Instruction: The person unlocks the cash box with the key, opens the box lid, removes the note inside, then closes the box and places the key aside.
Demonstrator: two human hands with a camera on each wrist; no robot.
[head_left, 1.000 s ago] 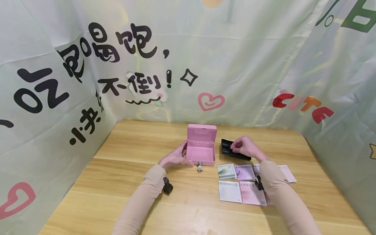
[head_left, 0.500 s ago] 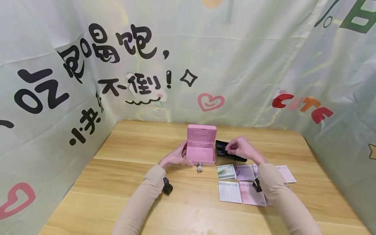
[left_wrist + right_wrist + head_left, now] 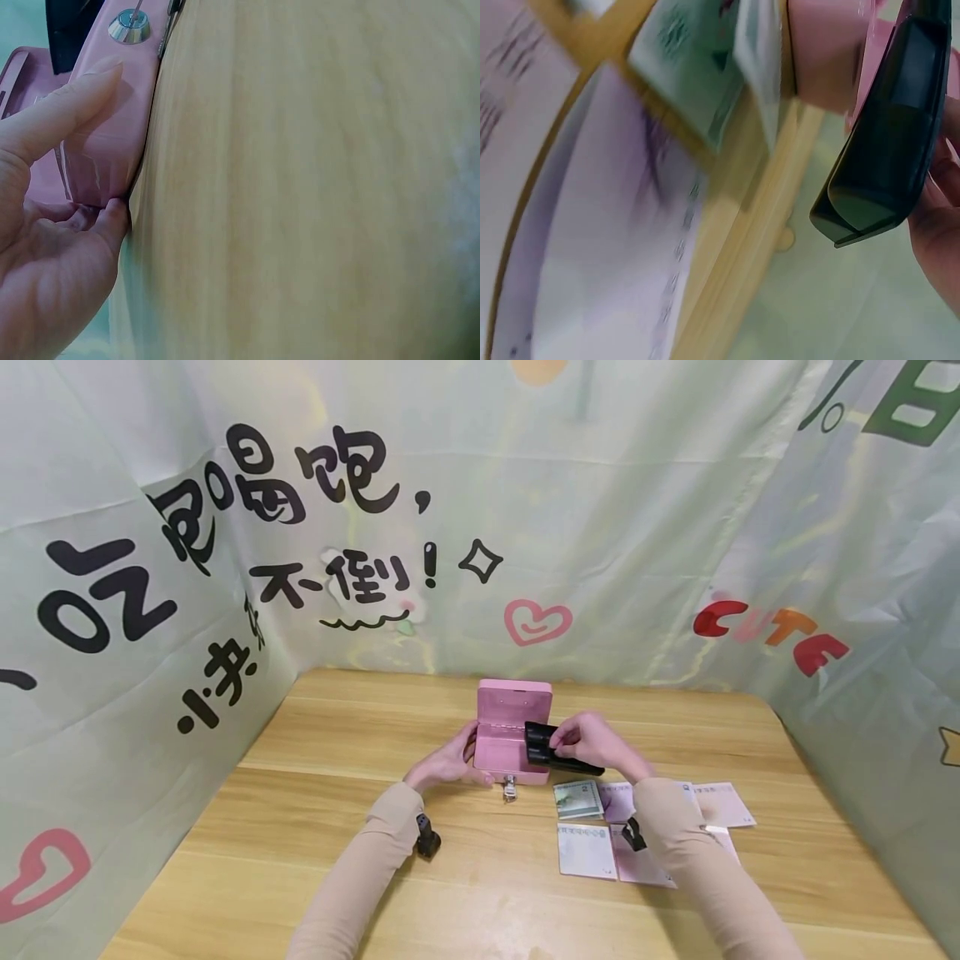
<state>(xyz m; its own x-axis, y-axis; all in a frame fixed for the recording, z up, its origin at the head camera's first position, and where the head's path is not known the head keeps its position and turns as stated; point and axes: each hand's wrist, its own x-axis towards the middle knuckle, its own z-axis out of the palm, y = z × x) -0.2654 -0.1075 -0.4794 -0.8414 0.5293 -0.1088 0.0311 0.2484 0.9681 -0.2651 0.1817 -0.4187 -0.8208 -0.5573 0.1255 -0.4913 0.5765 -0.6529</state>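
A pink cash box [image 3: 495, 753] stands on the table with its lid [image 3: 514, 703] up. My left hand [image 3: 447, 762] holds its left side, thumb [image 3: 94, 88] on the front face and fingers curled at the corner. A silver lock [image 3: 129, 27] sits on that front, with keys [image 3: 510, 790] hanging from it. From the right, my right hand [image 3: 594, 742] pinches a black coin tray [image 3: 542, 747] with hollow compartments. The tray's left end overlaps the box's opening, tilted, and its right end sticks out past the box wall. Fingertips on the tray are partly hidden.
Several banknotes lie in two rows right of the box, among them a green one [image 3: 577, 800], a purple one [image 3: 617, 802] and a pale one [image 3: 587, 850]. My right forearm passes over some. A printed cloth [image 3: 630, 527] hangs behind the table [image 3: 375, 727].
My right hand has carried the black coin tray left, from beside the cash box to over its opening. The left hand stays on the box.
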